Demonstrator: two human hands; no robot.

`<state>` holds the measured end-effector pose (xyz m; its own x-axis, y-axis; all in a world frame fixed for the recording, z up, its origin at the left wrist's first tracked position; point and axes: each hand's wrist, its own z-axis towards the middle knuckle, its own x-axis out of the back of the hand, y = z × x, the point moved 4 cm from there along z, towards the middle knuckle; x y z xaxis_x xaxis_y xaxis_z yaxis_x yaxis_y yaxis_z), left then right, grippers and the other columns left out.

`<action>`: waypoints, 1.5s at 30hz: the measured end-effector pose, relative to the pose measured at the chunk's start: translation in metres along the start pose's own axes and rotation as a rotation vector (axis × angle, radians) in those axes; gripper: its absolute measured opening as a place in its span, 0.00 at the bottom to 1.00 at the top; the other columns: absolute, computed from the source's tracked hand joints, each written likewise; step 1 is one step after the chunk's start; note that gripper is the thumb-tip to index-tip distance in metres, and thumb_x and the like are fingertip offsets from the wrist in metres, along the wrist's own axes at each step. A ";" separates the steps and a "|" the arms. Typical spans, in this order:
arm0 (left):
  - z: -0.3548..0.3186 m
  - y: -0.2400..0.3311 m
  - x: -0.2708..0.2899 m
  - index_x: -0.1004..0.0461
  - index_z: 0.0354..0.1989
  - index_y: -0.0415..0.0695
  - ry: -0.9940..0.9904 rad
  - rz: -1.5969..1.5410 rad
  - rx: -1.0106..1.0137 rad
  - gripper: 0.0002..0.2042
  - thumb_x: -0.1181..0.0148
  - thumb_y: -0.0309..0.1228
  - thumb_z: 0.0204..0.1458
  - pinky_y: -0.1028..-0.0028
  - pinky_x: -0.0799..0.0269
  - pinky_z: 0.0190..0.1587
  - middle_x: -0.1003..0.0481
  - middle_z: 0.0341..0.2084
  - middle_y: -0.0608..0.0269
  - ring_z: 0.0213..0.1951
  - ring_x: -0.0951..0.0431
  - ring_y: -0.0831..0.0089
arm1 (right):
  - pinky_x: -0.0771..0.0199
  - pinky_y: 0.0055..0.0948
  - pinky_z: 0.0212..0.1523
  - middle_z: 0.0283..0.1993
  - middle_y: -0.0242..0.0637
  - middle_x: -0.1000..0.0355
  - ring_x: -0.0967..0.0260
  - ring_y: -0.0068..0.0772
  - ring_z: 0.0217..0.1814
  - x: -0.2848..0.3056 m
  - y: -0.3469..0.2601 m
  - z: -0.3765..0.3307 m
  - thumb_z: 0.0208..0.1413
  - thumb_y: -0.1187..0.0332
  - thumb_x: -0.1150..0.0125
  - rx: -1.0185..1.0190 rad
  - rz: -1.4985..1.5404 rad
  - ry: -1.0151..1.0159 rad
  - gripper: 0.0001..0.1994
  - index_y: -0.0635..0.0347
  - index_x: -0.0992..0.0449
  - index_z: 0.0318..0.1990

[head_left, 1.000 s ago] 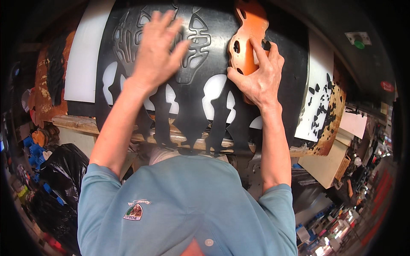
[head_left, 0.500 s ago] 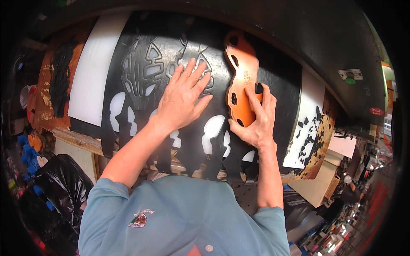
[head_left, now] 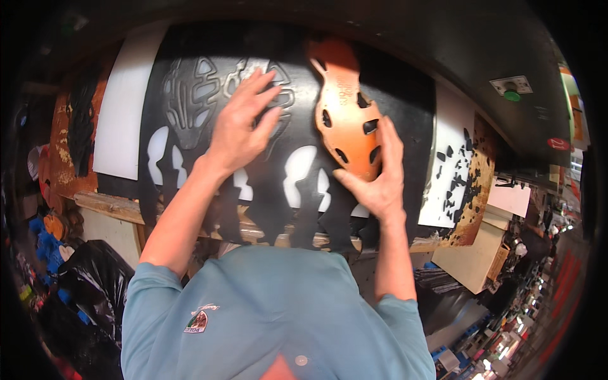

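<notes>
Two hands on black sheet (head_left: 297, 95), cut-outs showing.
Left hand (head_left: 240, 130) pressed flat, fingers spread; right hand (head_left: 377, 174) clamped on orange cutting die (head_left: 345, 120).

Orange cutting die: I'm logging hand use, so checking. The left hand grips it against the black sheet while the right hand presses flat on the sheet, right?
Hands are swapped. In the head view, the right hand grips the orange cutting die, and the left hand presses flat on the black sheet.
</notes>
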<state>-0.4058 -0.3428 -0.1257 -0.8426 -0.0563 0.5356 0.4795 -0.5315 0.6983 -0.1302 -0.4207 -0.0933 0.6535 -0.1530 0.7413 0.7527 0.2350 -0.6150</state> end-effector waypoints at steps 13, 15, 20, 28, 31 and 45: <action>-0.149 0.118 -0.024 0.27 0.36 0.44 -0.098 0.101 -0.197 0.13 0.25 0.22 0.50 0.61 0.33 0.33 0.22 0.29 0.61 0.30 0.23 0.58 | 0.31 0.55 0.71 0.72 0.66 0.36 0.36 0.70 0.71 -0.024 -0.001 -0.012 0.43 0.58 0.15 0.216 -0.102 0.202 0.48 0.72 0.32 0.71; -0.157 0.113 -0.032 0.27 0.36 0.44 -0.049 0.131 -0.202 0.13 0.25 0.22 0.50 0.61 0.33 0.34 0.23 0.29 0.61 0.31 0.24 0.58 | 0.30 0.52 0.70 0.71 0.61 0.33 0.32 0.62 0.69 -0.012 0.001 -0.016 0.45 0.58 0.15 0.237 -0.016 0.150 0.46 0.70 0.30 0.70; -0.157 0.107 -0.035 0.29 0.34 0.45 0.011 0.224 -0.208 0.13 0.26 0.23 0.52 0.60 0.33 0.33 0.26 0.27 0.61 0.30 0.24 0.57 | 0.22 0.29 0.49 0.43 0.34 0.18 0.23 0.25 0.46 0.106 0.037 -0.042 0.66 0.71 0.30 0.052 0.179 0.638 0.06 0.62 0.17 0.46; -0.115 0.147 -0.046 0.26 0.30 0.44 0.153 0.293 -0.203 0.10 0.27 0.25 0.55 0.59 0.31 0.34 0.25 0.23 0.61 0.29 0.24 0.57 | 0.24 0.30 0.43 0.35 0.36 0.21 0.27 0.26 0.37 0.235 0.071 -0.055 0.72 0.66 0.36 0.079 0.038 0.705 0.11 0.67 0.20 0.42; -0.103 0.163 -0.048 0.24 0.28 0.44 0.181 0.286 -0.168 0.09 0.27 0.28 0.56 0.59 0.28 0.36 0.25 0.21 0.60 0.29 0.23 0.57 | 0.24 0.29 0.38 0.32 0.33 0.21 0.27 0.22 0.34 0.212 0.082 -0.109 0.72 0.68 0.37 -0.075 0.133 0.756 0.09 0.66 0.19 0.42; -0.104 0.163 -0.048 0.22 0.28 0.43 0.151 0.301 -0.073 0.10 0.27 0.31 0.57 0.58 0.26 0.34 0.25 0.21 0.58 0.29 0.22 0.58 | 0.28 0.38 0.44 0.35 0.35 0.25 0.30 0.40 0.39 0.118 0.071 -0.142 0.55 0.76 0.24 0.214 -0.289 0.621 0.06 0.57 0.18 0.36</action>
<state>-0.3123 -0.5150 -0.0870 -0.6955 -0.3410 0.6324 0.6977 -0.5306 0.4812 0.0120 -0.5580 -0.0878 0.4033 -0.7405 0.5376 0.9119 0.2761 -0.3037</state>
